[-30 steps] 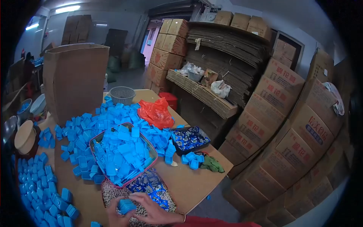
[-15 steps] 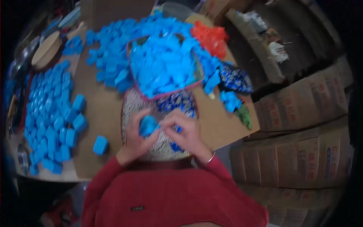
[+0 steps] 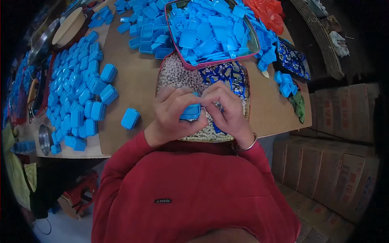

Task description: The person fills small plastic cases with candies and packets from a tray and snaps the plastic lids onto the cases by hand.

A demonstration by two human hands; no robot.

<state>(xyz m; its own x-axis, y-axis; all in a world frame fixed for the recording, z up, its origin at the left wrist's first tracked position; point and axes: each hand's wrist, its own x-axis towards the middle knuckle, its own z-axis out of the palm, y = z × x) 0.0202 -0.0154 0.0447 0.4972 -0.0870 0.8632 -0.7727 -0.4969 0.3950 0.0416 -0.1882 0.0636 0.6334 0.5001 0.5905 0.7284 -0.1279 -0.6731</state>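
Note:
My left hand (image 3: 175,115) is wrapped round a small stack of blue plastic boxes (image 3: 190,112) above a tray of pale beads or nuts (image 3: 177,73). My right hand (image 3: 227,109) has its thumb and forefinger pinched at the right edge of that stack; what lies between the fingertips is too small to make out. Blue printed packets (image 3: 227,77) lie on the right part of the tray, some below my right hand. Behind it, a pink-rimmed basin (image 3: 259,44) holds many loose blue lids and boxes.
Closed blue boxes (image 3: 77,97) are heaped at the left, with a single one (image 3: 130,118) nearer my left arm. A black tray of packets (image 3: 292,60), a red bag (image 3: 267,14) and a green cloth (image 3: 298,106) lie right. Cartons (image 3: 344,109) stand beyond the table.
The view has tilted down onto the table and my red-sleeved arms. The blue stack stays in my left hand, while my right fingers have closed in on its edge.

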